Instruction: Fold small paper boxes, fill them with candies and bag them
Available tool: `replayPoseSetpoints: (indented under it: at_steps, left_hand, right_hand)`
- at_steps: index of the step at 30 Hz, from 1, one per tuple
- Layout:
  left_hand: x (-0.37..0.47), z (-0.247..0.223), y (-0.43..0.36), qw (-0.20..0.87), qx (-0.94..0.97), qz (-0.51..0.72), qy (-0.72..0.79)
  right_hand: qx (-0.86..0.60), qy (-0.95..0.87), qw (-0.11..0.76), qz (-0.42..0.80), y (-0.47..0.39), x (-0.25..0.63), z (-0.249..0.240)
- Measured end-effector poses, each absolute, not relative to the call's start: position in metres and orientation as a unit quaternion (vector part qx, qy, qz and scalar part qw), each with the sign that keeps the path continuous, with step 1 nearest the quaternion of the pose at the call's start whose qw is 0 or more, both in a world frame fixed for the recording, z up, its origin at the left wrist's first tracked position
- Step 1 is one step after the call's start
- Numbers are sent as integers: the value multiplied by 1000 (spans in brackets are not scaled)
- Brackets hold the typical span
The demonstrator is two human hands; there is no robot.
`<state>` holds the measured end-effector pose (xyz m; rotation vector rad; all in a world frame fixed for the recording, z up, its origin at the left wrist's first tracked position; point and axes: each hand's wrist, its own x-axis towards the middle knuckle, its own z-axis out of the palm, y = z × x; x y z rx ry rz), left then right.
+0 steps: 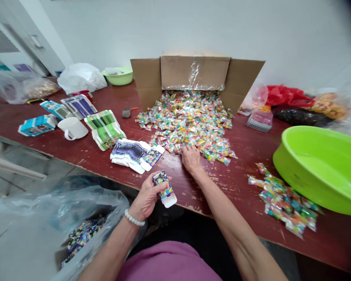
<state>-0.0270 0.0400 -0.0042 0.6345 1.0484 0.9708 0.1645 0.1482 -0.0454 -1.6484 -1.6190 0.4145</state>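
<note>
Near the table's front edge, my left hand [150,195] is wrapped round a small purple printed box [163,186], whose white end flap sticks out at the bottom. Farther forward, my right hand [190,158] touches the near edge of a big heap of wrapped candies [190,121], fingers bent; the fingertips are partly hidden, so what they hold cannot be made out. The heap spreads from an open cardboard carton [194,72]. Beside my left hand lies a stack of flat purple and white boxes [130,154].
Green flat boxes [105,128], a white mug [72,128] and blue boxes [37,125] stand left. A green basin [321,168] and loose candy packets [285,201] are right. A plastic bag [84,207] with purple boxes hangs low left.
</note>
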Motion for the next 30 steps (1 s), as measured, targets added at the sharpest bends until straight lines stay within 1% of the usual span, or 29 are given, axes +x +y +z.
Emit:
replayPoseSetpoints:
  at_steps: [4,6,10,12,14,15,18,20,26,30]
  left_hand:
    - [-42,-7,43,696,261,444,501]
    - [-46,-8,46,699,256,440,502]
    - [-45,-6,48,702,273,437,491]
    - [-42,-5,48,701,284,434,490]
    - [-38,-3,45,703,279,439,485]
    - [-36,-2,43,704,273,445,481]
    - [-32,0,33,715,260,460,459]
    - [-29,0,25,735,267,442,439]
    - [-17,-5,1,799,353,321,366]
    - [-14,-1,1,813,404,239,345]
  right_hand:
    - [-641,-573,465,211,139,176,-44]
    - [-628,-534,503,258,121,181,-40]
    - [-580,-475,538,385,69,180,-28]
    - [-535,-406,564,482,44,174,-23]
    - [-498,-332,591,541,25,168,-19]
    - [-491,-312,606,543,18,165,-18]
    - [-511,-320,633,485,6,159,-18]
    - [-526,-331,638,455,3,158,-19]
    - [-552,-410,600,408,-2,156,-9]
    - [-544,-426,580,433,-2,160,-2]
